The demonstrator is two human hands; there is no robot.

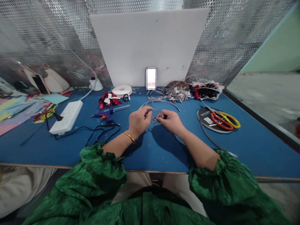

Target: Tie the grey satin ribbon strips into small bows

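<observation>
My left hand [140, 120] is over the middle of the blue table [150, 156], its thumb and fingertips pinched close together; what lies between them is too small to name. Just to its right, my right hand [172, 121] has its fingertips closed on a small grey ribbon piece [155, 119]. The two hands face each other with a narrow gap between them. Loose grey ribbon [164, 100] curves over the table beyond them. A pile of cut grey ribbon pieces [178, 94] lies behind my right hand.
Left: a blue glue gun [105, 115], its black cable, a white power strip [67, 117], red and white bows [109, 100] and a white ribbon roll [122, 90]. Right: scissors [225, 120] on a black ribbon spool [206, 123]. A white board [150, 47] stands behind a phone [151, 78].
</observation>
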